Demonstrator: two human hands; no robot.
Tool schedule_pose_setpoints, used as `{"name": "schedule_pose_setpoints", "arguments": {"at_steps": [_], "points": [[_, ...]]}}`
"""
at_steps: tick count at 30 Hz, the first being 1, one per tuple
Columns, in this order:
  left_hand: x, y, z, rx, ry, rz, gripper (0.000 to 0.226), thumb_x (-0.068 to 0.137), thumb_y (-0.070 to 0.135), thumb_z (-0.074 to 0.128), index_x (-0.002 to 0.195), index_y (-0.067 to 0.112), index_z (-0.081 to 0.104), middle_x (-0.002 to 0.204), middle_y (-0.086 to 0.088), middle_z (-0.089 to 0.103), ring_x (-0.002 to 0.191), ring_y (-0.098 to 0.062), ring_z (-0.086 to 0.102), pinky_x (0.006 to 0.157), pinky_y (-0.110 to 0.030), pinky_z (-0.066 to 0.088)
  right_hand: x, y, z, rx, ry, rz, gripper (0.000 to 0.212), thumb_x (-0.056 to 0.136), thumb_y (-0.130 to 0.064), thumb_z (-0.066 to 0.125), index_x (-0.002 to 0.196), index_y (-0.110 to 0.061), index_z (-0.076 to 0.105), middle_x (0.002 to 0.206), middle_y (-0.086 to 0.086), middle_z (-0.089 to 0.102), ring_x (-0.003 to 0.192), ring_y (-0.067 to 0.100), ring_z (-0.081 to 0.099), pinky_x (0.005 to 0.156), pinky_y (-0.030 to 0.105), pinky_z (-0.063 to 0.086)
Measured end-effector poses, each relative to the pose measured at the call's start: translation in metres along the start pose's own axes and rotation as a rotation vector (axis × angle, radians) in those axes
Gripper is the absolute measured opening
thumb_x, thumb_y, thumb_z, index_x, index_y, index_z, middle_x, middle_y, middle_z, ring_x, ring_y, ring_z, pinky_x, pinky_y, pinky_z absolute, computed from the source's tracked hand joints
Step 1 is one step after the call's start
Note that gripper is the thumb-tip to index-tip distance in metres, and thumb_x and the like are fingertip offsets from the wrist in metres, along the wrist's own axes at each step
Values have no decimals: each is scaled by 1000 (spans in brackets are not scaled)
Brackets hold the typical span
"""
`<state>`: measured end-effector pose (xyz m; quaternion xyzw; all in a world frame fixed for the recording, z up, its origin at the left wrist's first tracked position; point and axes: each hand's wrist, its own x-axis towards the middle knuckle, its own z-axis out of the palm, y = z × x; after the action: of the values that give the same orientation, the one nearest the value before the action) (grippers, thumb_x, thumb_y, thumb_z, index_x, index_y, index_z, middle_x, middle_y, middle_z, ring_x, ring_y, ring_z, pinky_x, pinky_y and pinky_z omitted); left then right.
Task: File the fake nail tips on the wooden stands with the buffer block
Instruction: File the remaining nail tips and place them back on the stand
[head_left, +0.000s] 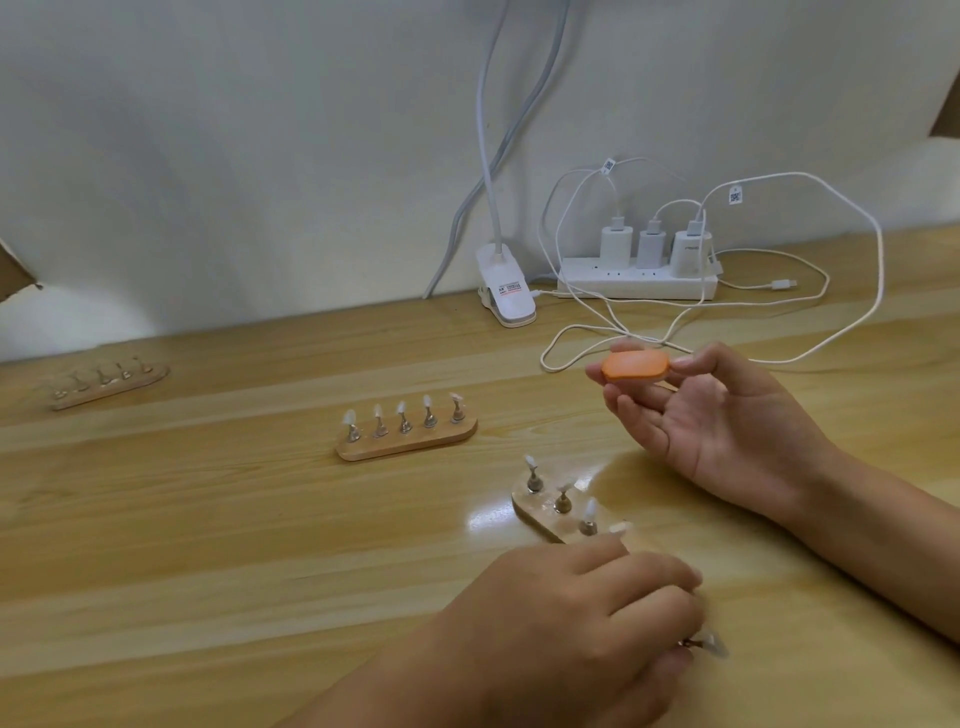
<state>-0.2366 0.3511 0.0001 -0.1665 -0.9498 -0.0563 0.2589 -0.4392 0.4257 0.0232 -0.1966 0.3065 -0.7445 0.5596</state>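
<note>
My right hand is raised palm-up over the table and pinches an orange buffer block between thumb and fingertips. My left hand lies over the near end of a wooden stand and pinches a small metal peg with a clear nail tip, lifted off the stand. Three pegs with nail tips stand exposed on that stand. A second wooden stand with several nail tips sits mid-table. A third stand lies far left.
A white power strip with three chargers sits by the wall, its white cables looping across the table behind my right hand. A white lamp clip stands left of it. A cardboard corner shows at the left edge.
</note>
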Motion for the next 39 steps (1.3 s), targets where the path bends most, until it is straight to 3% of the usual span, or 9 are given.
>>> {"name": "schedule_pose_setpoints", "arguments": {"at_steps": [5,9,11,14,16,20,22,29,39], "points": [[-1,-5,-5,-108,-29,-33,12,92,24,61,95,16,69,111,10,70,85,-11,62,68,-28,53,0,1,-1,-65,-25,0,55,67,-9,60,122,-9,57,124,19,66,92,21,69,78,28,59],[-3,-12,-9,-185,-24,-102,14,93,23,59,98,14,68,103,9,70,86,-13,62,81,-17,49,1,0,-1,-44,-32,-6,48,70,-12,62,117,-9,58,125,19,65,92,21,69,79,28,59],[-3,-13,-8,-159,30,-133,13,92,24,61,95,15,69,96,9,70,82,-13,61,72,-26,51,0,0,-1,-37,-27,2,49,71,-17,65,118,-5,61,124,19,66,91,20,69,78,28,59],[-3,-14,-7,-226,202,-210,7,86,22,67,88,15,69,86,10,69,76,-11,61,63,-26,50,-1,2,2,-80,-1,-23,30,73,-28,67,97,-13,77,118,17,69,87,18,69,77,27,59],[-2,-17,-9,-400,310,-383,6,83,23,68,88,22,66,84,11,66,75,-8,60,63,-22,49,-1,6,5,-236,41,-127,23,76,-35,66,90,-20,77,111,12,71,85,13,68,76,24,58],[-2,-30,-9,-742,422,-720,8,82,22,69,86,28,64,81,13,66,75,-5,61,66,-17,48,-6,18,9,-746,255,-500,30,77,-33,78,100,-20,63,99,2,73,90,9,65,78,22,53],[-2,-35,-8,-811,450,-793,8,83,21,68,86,29,67,83,11,67,79,-5,62,67,-16,48,-11,25,12,-894,207,-620,32,75,-35,77,100,-21,62,99,0,71,95,12,65,81,21,53],[-2,-38,-2,-799,383,-759,8,87,25,67,90,31,70,87,13,66,82,-2,61,68,-16,48,-17,36,10,-1352,-85,-849,33,83,-27,68,113,-14,61,112,-2,63,108,25,59,86,32,48],[-1,-40,-1,-761,377,-739,5,87,32,66,90,29,68,86,10,65,80,-7,60,73,-18,46,-17,37,7,-1371,-125,-817,50,80,-30,71,126,-20,54,115,2,63,107,23,60,88,33,49]]}}
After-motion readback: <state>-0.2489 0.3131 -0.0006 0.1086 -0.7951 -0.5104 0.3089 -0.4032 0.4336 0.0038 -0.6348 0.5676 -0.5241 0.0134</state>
